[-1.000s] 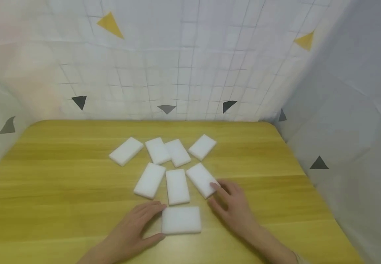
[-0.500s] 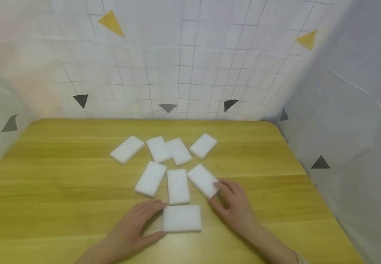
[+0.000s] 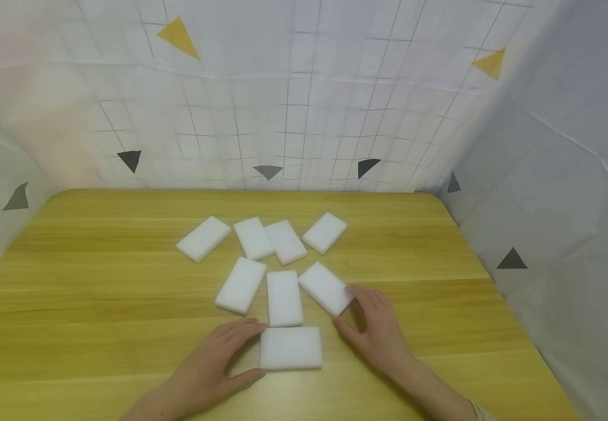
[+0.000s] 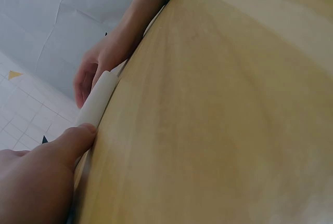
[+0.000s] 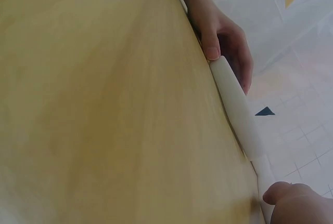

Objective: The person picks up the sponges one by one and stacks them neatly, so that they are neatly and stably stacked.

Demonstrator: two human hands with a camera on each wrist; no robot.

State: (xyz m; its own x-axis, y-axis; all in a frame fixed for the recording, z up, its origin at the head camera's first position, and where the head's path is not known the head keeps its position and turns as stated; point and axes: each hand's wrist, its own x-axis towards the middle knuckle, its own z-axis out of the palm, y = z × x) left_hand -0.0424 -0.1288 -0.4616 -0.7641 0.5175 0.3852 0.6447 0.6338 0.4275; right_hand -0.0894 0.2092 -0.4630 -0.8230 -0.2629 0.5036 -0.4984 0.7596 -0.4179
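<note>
Several flat white rectangular sponges lie on the table. The nearest sponge (image 3: 290, 348) lies crosswise; my left hand (image 3: 211, 362) holds its left end, thumb at the near corner and fingers at the far one. My right hand (image 3: 375, 327) has thumb and fingers at two corners of a slanted sponge (image 3: 325, 286). Between that one and a left slanted sponge (image 3: 241, 285) stands a lengthwise sponge (image 3: 285, 298), close to the crosswise one. In the left wrist view the left thumb (image 4: 80, 136) rests against a sponge's edge (image 4: 99, 96).
Farther back is a row of sponges: a far-left one (image 3: 203, 238), two touching in the middle (image 3: 253, 237), and a far-right one (image 3: 325, 233). The wooden table (image 3: 99, 263) ends at a sheet-covered back wall (image 3: 262, 105) and a side sheet (image 3: 556, 193).
My right fingertips have drawn back from the slanted sponge's top to its edge, and that sponge sits slightly nearer. My left hand stays at the crosswise sponge. The head view has shifted a little.
</note>
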